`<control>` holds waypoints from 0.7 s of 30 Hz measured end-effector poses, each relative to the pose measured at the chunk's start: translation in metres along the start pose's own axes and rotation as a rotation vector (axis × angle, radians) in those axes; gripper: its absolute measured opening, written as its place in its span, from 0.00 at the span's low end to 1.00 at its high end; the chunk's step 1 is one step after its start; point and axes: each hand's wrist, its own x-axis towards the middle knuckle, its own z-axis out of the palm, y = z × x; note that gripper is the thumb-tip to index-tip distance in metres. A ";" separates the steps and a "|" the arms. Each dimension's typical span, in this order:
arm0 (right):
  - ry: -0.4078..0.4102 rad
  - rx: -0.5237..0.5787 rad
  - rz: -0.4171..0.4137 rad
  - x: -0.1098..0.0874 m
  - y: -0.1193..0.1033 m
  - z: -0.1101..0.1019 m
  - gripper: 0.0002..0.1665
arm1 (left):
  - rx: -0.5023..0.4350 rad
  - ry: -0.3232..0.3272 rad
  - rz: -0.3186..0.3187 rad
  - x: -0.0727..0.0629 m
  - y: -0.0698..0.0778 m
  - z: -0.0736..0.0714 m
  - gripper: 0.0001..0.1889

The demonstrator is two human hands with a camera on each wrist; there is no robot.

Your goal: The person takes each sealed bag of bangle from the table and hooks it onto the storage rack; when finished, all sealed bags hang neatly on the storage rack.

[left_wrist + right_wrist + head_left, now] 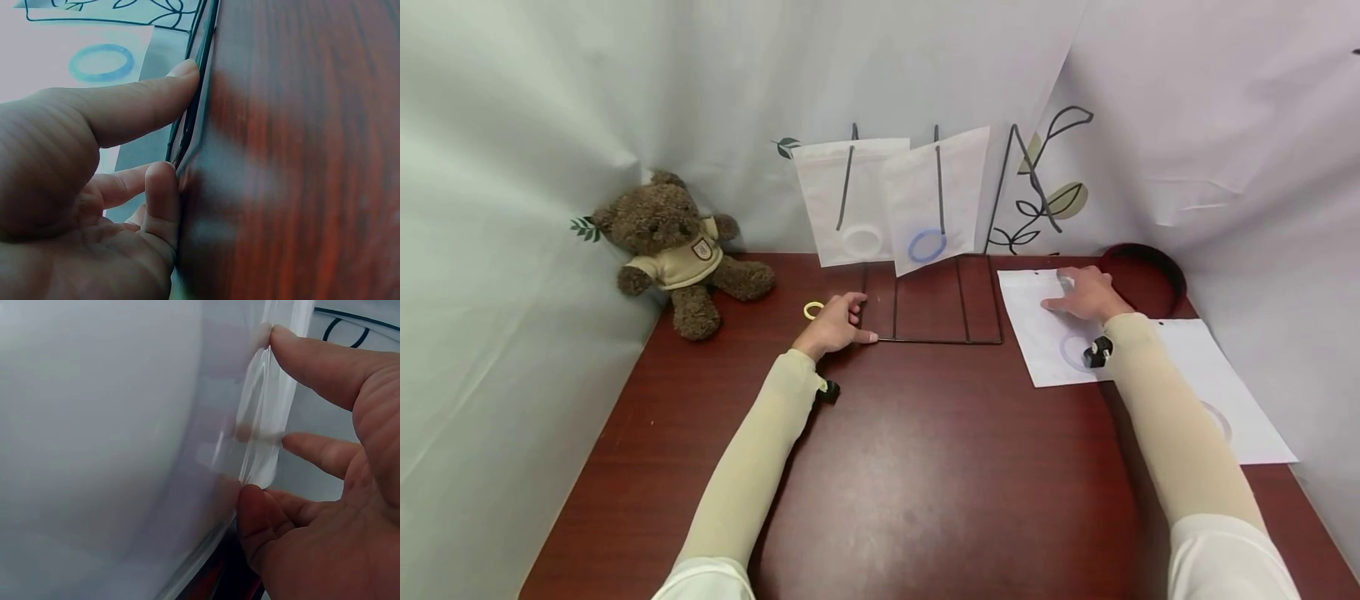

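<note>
My left hand (835,325) holds the front left corner of a black wire rack (940,341), its thumb along the front rail and its fingers curled beside the corner. Two pale plastic bags hang on the rack's hooks, one with a white ring (862,242) and one with a blue ring (927,246). Lying right of the rack is a plastic bag (1026,333) with a purple ring (1070,354) showing through. My right hand (1090,293) reaches over this bag, thumb and fingertips spread and touching it near its upper edge, where the plastic wrinkles in the right wrist view.
Another bag (1240,417) with a pinkish ring lies farther right. A dark red hoop (1176,279) sits behind it. A small yellow ring (812,310) is beside my left hand. The teddy bear (681,250) sits at the back left. White cloth (737,100) encloses the table.
</note>
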 end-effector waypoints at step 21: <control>0.212 0.152 -0.069 -0.003 -0.003 0.002 0.42 | -0.013 0.002 -0.019 -0.001 0.001 0.001 0.44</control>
